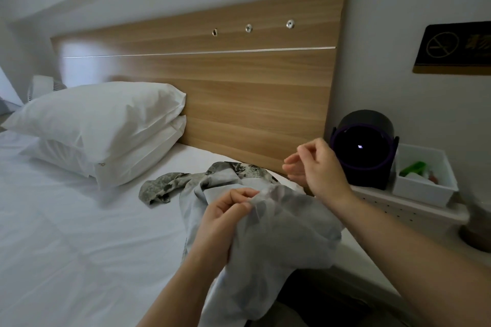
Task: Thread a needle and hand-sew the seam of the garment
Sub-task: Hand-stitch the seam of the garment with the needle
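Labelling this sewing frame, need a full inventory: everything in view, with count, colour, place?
bed sheet: 1, white, across the left and centre
garment: 1, pale blue-grey with a grey patterned part, bunched on the sheet
pillows: 2, white, stacked at left
headboard: 1, light wood, behind the pillows
metal fittings: 3, silver, row on upper headboard
round device: 1, black with purple ring, right of headboard
bin: 1, white, right of the device
sign: 1, black and gold, wall upper right
left hand: 1, grips the garment's raised fold
right hand: 1, raised above the garment, fingers curled; anything pinched is unseen
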`<move>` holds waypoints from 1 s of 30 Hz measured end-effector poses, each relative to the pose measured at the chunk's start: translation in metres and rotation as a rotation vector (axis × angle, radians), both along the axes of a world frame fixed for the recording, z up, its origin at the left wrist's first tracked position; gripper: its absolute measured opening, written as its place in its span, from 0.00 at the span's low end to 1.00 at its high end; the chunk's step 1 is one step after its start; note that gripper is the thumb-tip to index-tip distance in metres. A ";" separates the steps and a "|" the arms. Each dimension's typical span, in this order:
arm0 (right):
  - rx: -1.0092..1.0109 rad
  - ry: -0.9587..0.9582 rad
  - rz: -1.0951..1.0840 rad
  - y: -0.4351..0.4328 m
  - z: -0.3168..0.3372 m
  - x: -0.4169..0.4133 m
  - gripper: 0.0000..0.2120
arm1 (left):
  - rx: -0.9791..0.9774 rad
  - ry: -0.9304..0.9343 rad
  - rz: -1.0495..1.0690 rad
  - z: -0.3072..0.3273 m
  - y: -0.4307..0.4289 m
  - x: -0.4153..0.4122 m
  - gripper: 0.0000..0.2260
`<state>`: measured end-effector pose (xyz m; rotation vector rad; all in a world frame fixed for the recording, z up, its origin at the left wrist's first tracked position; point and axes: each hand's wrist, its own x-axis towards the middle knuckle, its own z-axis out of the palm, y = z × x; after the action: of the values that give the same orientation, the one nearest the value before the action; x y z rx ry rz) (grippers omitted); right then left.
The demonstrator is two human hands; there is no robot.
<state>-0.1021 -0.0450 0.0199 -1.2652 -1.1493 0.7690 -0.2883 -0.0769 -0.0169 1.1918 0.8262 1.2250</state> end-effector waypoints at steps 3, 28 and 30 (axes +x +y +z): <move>0.169 -0.543 0.024 0.000 -0.016 0.012 0.07 | -0.009 -0.076 -0.037 0.002 0.000 0.002 0.06; 0.155 -1.431 -0.505 -0.002 -0.062 0.094 0.06 | -0.071 -0.239 0.399 -0.004 0.028 -0.002 0.07; 0.147 -1.416 -0.515 -0.002 -0.063 0.095 0.06 | -0.064 -0.234 0.401 -0.004 0.027 -0.003 0.07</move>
<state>-0.0068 -0.0466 -0.0427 -1.8845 -1.7487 -0.7720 -0.2908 -0.0501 -0.0205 0.8318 0.9470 1.6159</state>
